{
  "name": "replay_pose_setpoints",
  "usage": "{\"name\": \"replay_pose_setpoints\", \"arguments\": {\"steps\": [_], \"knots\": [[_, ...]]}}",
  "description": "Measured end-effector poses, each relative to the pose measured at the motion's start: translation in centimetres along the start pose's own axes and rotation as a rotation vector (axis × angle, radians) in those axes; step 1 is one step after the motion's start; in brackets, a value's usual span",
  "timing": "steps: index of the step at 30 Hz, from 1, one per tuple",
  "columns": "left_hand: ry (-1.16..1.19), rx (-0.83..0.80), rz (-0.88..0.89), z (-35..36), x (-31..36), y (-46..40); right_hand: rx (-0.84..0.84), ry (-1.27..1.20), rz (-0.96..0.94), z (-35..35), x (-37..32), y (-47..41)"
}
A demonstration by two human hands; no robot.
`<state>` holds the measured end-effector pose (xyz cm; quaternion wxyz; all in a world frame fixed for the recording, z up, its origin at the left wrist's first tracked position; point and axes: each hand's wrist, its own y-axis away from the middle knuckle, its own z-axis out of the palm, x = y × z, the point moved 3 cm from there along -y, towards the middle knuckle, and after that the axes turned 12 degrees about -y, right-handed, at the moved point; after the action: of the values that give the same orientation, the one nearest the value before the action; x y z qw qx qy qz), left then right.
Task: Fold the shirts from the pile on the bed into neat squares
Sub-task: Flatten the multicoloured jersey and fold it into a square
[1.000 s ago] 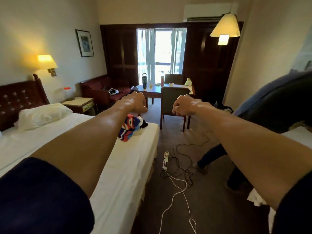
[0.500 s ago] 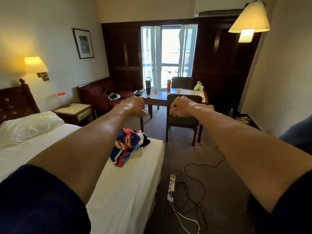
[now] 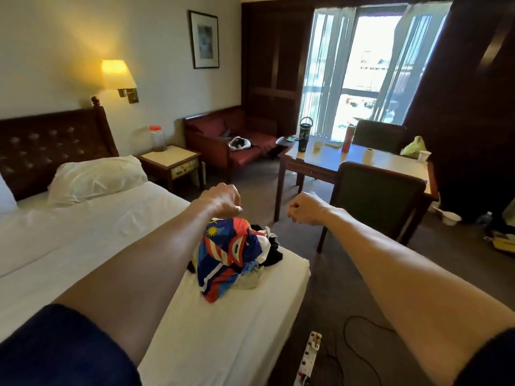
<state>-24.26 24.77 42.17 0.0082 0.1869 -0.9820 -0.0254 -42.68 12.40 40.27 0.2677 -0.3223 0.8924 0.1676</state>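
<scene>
Both arms are reaching out over the bed [image 3: 92, 246] right now, nothing picked up yet. The left hand [image 3: 221, 200] is hanging just above the pile [image 3: 231, 253], fingers curled under into a loose fist and gripping nothing as far as I can see. The right hand [image 3: 305, 208] is floating out past the bed edge, over the carpet, fingers curled in the same way and empty too.

The pile is sitting bunched up near the bed's foot-end corner, with a bright blue, red and white shirt on top and some black and white fabric poking out beside it.

My take: the step here is grabbing the top shirt. I'd be opening both hands, pinching it by the shoulders, and lifting it clear so it's hanging flat. Then lay it on the open sheet to the left, since that corner looks too cramped for folding.
</scene>
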Motion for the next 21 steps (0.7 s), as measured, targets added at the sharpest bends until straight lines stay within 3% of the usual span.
{"name": "replay_pose_setpoints", "arguments": {"steps": [6,15,21], "knots": [[0.053,-0.030,-0.087,6.7,-3.5,-12.4,-0.001,-0.019,0.001,2.6,4.0,-14.5],[0.133,-0.198,-0.251,18.3,-7.3,-24.2,-0.255,0.009,0.049,11.5,9.9,-31.6],[0.358,-0.246,-0.470,31.4,-6.9,-30.6,-0.397,0.057,0.001,19.6,15.1,-40.4]]}}
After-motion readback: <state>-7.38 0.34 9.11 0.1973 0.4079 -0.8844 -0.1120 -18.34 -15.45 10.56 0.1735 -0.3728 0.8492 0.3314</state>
